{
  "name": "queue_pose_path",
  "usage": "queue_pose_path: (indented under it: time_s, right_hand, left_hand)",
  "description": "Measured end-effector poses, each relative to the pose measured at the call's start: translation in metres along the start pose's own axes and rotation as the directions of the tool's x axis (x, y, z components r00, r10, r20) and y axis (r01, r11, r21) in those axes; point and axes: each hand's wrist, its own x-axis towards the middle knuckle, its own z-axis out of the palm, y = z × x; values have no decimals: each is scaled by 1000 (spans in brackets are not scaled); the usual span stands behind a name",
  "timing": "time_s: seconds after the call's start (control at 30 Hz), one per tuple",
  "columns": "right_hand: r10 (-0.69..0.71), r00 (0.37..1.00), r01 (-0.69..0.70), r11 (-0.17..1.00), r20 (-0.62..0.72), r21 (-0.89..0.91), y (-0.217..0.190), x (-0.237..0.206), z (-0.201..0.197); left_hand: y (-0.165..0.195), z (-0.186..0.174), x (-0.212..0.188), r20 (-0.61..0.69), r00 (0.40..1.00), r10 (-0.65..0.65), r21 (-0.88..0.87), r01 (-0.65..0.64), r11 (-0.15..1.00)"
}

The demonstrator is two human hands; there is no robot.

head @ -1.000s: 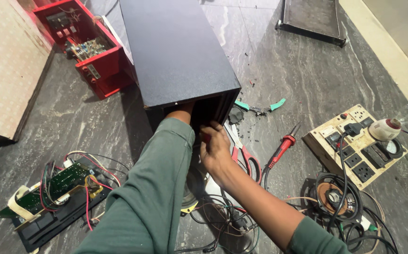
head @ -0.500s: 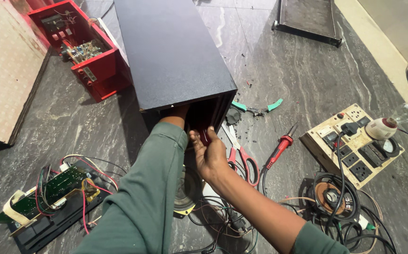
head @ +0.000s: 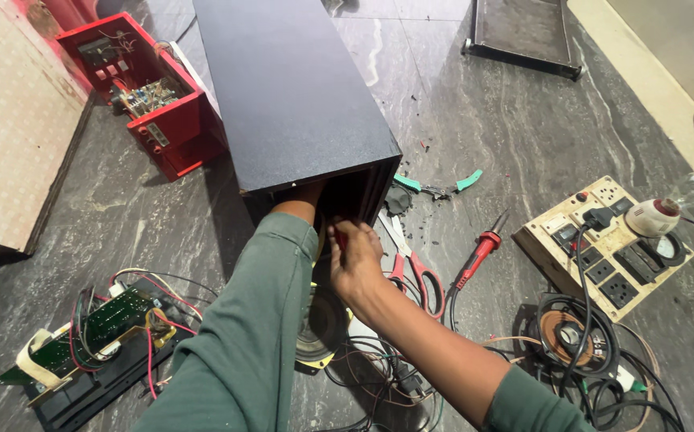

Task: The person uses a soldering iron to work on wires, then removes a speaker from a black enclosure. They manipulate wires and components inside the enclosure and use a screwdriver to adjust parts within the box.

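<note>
A long black speaker cabinet [head: 299, 96] lies on the grey stone floor with its open end toward me. My left hand [head: 305, 198] reaches into that opening; only the wrist shows past the green sleeve, and the fingers are hidden inside. My right hand [head: 356, 262] is at the lower right of the opening, fingers pinched on a small red-handled tool [head: 339, 237] whose tip goes into the cabinet. A round speaker driver [head: 323, 328] lies on the floor under my forearms.
Red-handled scissors [head: 415, 276], a red soldering iron [head: 479, 252] and green-handled pliers [head: 439, 188] lie right of the opening. A switchboard with sockets and a bulb [head: 603, 248], coiled cables [head: 571, 336], a circuit board with wires [head: 99, 328], a red chassis [head: 155, 120] and a black panel [head: 523, 32] surround me.
My right hand has edged slightly closer into the cabinet opening, still pinching the red tool. My left arm stays inside the cabinet.
</note>
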Motion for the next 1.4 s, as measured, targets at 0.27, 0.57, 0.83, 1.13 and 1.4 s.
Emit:
queue_pose_path:
  time_s: [0.27,0.57,0.83,1.13,1.4]
  right_hand:
    - [72,997,-73,997,42,39,-11,17,-15]
    - [203,976,-212,968,73,137,-11,16,-5]
    - [102,995,-101,994,-19,53,-15,19,-12]
    - [74,992,-69,996,107,-50,-15,8,-10]
    - [233,970,-241,959,67,149,-18,-4,3]
  left_hand:
    - [-2,2,1,5,1000,8,-5,-8,1000]
    - [-8,2,1,7,1000,13,-6,-13,1000]
    - [-9,2,3,-7,1000,2,-7,-2,1000]
    - [-9,2,2,0,1000,-1,-1,1,1000]
    - [-5,3,4,3,1000,-4,-5,4,1000]
